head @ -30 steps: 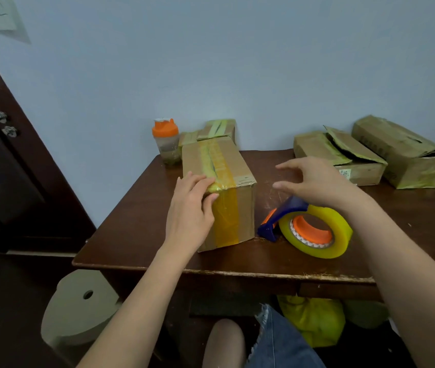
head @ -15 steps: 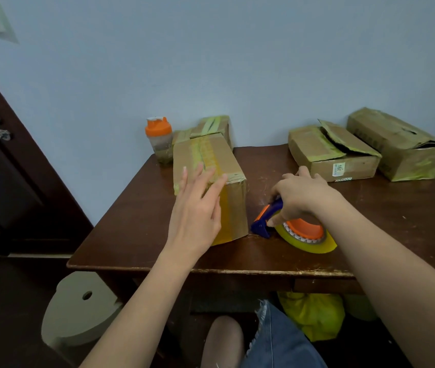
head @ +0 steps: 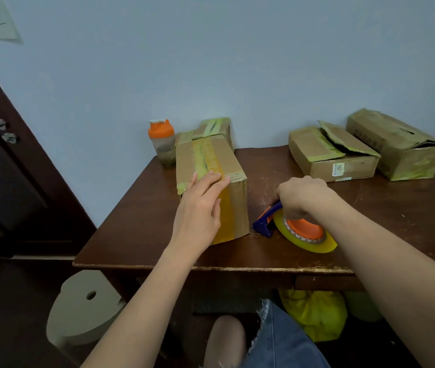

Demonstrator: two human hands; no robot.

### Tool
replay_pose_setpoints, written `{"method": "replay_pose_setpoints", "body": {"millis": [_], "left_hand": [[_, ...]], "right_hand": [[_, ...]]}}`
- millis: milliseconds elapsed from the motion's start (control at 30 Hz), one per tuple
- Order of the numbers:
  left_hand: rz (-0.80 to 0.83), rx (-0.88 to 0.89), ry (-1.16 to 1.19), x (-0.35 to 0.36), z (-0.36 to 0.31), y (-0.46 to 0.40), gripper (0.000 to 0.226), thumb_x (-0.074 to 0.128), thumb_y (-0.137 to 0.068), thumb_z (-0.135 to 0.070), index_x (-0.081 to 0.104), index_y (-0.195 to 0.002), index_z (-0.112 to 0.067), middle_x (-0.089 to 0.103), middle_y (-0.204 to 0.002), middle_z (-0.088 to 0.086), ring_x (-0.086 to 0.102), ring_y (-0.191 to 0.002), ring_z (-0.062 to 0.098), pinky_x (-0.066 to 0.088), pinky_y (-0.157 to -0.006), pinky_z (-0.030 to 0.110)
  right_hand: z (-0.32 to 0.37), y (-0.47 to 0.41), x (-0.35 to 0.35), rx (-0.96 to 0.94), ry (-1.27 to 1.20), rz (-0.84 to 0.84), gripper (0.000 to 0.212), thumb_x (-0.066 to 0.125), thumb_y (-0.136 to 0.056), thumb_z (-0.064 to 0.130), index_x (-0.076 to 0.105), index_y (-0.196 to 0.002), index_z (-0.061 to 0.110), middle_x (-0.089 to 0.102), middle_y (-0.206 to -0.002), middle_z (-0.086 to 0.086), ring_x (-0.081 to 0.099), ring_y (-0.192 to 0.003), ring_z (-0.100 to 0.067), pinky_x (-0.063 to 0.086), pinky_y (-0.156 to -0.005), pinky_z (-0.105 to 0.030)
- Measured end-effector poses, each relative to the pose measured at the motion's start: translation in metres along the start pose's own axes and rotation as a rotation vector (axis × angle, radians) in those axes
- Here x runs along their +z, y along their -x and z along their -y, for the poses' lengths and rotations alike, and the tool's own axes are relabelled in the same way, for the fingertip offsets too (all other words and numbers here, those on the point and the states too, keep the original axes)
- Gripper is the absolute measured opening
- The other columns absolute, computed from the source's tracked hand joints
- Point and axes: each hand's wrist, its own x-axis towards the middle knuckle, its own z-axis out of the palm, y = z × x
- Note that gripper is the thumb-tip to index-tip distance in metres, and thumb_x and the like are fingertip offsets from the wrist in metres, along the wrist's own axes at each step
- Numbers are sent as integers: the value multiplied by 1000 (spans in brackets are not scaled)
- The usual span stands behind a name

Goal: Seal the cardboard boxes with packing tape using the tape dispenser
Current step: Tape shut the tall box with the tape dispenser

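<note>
A long cardboard box with yellow tape along its top and down its near end stands on the brown table. My left hand lies with straight fingers over the box's near top edge, on the tape. To the right of the box lies the tape dispenser, blue-handled with an orange hub and a yellow tape roll. My right hand grips its handle from above, fingers curled. Two untaped boxes stand at the back right: one with a raised flap and one beside it.
An orange-lidded shaker bottle and a small taped box stand at the back left by the wall. A dark door is on the left. A pale stool and a yellow bag sit under the table.
My right hand came down onto the tape dispenser and closed round its handle. My left hand slid up from the box's near end to its top edge.
</note>
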Motion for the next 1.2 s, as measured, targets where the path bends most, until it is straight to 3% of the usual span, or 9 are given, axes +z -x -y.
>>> {"method": "replay_pose_setpoints", "body": {"millis": [167, 333, 500, 600, 667, 767, 900, 1067, 1200], "left_hand": [[23, 4, 3, -5, 2, 0, 53, 63, -87, 4, 58, -135, -17, 57, -137, 2, 42, -137, 16, 9, -120, 26], [6, 5, 5, -4, 1, -1, 51, 63, -88, 2, 58, -135, -18, 55, -138, 2, 36, -139, 14, 12, -119, 31], [-189, 61, 79, 1, -15, 7, 44, 61, -86, 6, 62, -128, -7, 62, -126, 9, 55, -121, 19, 47, -103, 30], [-146, 59, 248, 9, -32, 14, 35, 56, -88, 6, 65, -120, -6, 63, -109, 4, 58, -101, 9, 50, -89, 17], [-11, -155, 388, 13, -48, 20, 30, 55, -93, 0, 65, -118, -13, 64, -106, -2, 61, -95, 5, 54, -85, 20], [323, -730, 661, 25, -65, 25, 27, 51, -100, -14, 59, -125, -15, 65, -116, 3, 67, -95, 13, 57, -86, 30], [580, -1384, 1387, 36, -66, 24, 35, 41, -104, -22, 54, -128, 1, 63, -122, 22, 65, -105, 34, 56, -85, 40], [622, -1429, 1678, 35, -69, 25, 34, 40, -102, -14, 54, -123, 8, 63, -120, 31, 63, -111, 44, 52, -93, 49], [574, -1432, 1778, 28, -68, 24, 31, 45, -98, -5, 53, -127, 2, 66, -116, 27, 69, -100, 38, 59, -79, 44]], "right_hand": [[1, -1, 4, -20, -6, 5, 54, 61, -82, 14, 54, -133, 30, 55, -118, -7, 44, -95, -26, 42, -68, -34], [-10, 11, -13, -57, -6, 21, 55, 56, -74, 9, 61, -125, 31, 61, -111, 0, 60, -95, -25, 55, -80, -36], [-40, 42, -32, -124, -74, -60, 64, 47, -81, 5, 56, -129, 46, 50, -89, 13, 51, -72, -12, 53, -69, -31], [-47, 56, -31, -159, -107, -79, 68, 45, -80, 2, 55, -129, 48, 43, -82, 18, 46, -66, -7, 45, -60, -28], [-49, 62, -30, -180, -124, -102, 69, 45, -80, 2, 54, -129, 49, 43, -83, 18, 44, -66, -7, 44, -60, -28], [-51, 73, -29, -209, -139, -129, 70, 45, -80, 0, 54, -129, 49, 42, -81, 19, 44, -66, -7, 42, -58, -26], [-49, 87, -32, -257, -156, -140, 70, 44, -82, -2, 53, -131, 47, 40, -77, 18, 42, -63, -7, 34, -51, -21], [-49, 96, -30, -319, -202, -143, 74, 43, -81, -5, 53, -132, 46, 41, -78, 21, 44, -62, -8, 36, -51, -20], [-52, 100, -28, -357, -233, -133, 74, 42, -80, -6, 52, -132, 46, 42, -76, 22, 43, -59, -7, 33, -49, -17]]}}
